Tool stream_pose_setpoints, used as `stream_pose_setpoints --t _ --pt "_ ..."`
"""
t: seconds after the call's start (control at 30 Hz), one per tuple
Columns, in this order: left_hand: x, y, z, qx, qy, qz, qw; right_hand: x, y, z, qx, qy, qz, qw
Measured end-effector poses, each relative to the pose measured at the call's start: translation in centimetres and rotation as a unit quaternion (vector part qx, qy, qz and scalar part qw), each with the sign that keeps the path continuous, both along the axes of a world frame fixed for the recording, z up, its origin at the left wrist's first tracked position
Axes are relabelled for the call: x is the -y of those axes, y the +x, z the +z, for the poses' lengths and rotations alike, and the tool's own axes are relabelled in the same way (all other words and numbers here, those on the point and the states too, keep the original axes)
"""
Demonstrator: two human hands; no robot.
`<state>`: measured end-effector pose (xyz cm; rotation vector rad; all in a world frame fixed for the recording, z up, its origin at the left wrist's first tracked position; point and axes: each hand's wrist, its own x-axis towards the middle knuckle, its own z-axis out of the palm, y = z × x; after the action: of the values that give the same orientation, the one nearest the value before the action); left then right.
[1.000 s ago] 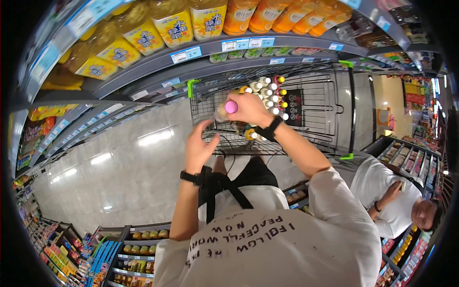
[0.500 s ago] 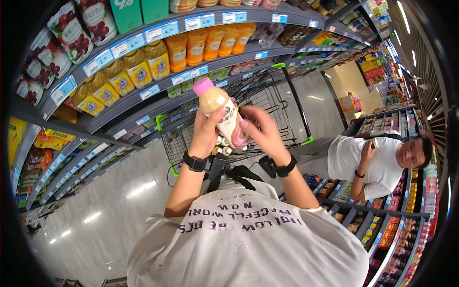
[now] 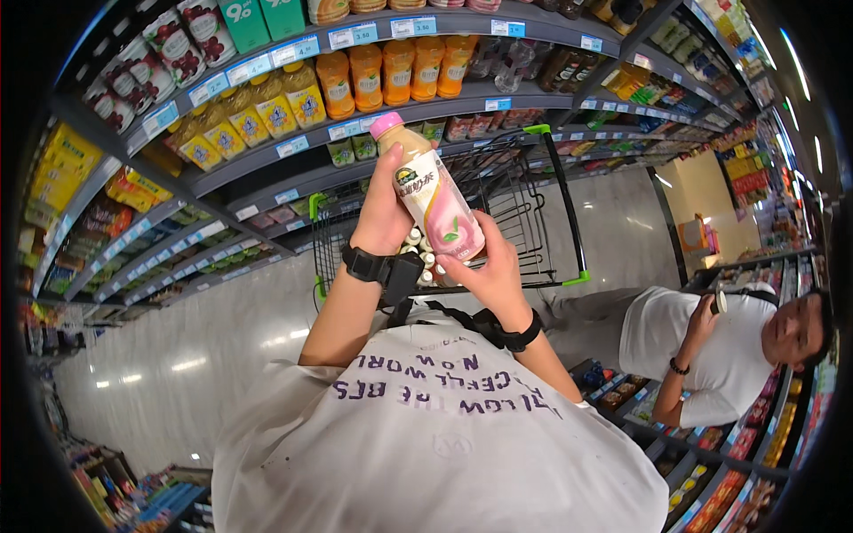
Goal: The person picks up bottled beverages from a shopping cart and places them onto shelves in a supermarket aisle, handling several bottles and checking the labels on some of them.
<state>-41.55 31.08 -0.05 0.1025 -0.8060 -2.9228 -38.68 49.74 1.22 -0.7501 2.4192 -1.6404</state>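
1. Pink-capped bottle [image 3: 449,209]: held up between left hand [image 3: 384,213] and right hand [image 3: 493,275], over the shopping cart [image 3: 520,204]; tilted, with cap toward the upper left and base toward the lower right. Label white and pink with a green leaf shape, turned to the viewer; pale brown contents visible near the neck.
2. Upper grip, left hand: set against the upper left side of the bottle, thumb extended toward the cap; other fingers mostly hidden behind the bottle, so cannot tell whether spread or pressed together.
3. Lower grip, right hand: curled about the base, pinching between thumb on the lower edge and fingers along the right side.
4. White-capped bottles [image 3: 428,259]: clustered in the cart beneath the held bottle, partly covered by bottle and hands.
5. Cart construction: black wire with green corner pieces; handle [image 3: 566,209] at the right end.
6. Wear: black left wristband [image 3: 364,265], black right wristband [image 3: 522,333], white shirt [image 3: 444,453] with dark lettering.
7. Shelving [image 3: 555,35], beyond the cart: orange bottles [image 3: 399,75], just beside yellow-labelled bottles [image 3: 271,114]; green cartons [image 3: 247,19] above.
8. Far right: another person [image 3: 697,355] in white, gripping a small round object [image 3: 720,303].
9. Below: grey floor [image 3: 213,346], streaked with reflected light.
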Motion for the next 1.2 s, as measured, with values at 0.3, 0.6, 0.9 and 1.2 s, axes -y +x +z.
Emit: stream_pose_setpoints --t 0.3,0.6,0.9,1.2 --pt "-6.4 3.5 -1.1 0.044 -0.002 0.103 0.994 -6.9 0.9 -1.8 -0.015 -0.001 0.061 0.998" --pt "-9.0 10.1 -2.9 0.042 -0.053 0.158 0.985 -9.4 3.0 -3.7 0.092 -0.066 0.135 0.984" --pt "-7.5 15.6 -2.3 0.046 0.007 0.151 0.987 -8.0 9.0 -3.2 0.035 -0.042 0.130 0.990" --pt "-3.9 22.6 -3.0 0.073 0.086 0.124 0.986 -4.1 19.5 -3.2 -0.015 -0.025 0.066 0.997"
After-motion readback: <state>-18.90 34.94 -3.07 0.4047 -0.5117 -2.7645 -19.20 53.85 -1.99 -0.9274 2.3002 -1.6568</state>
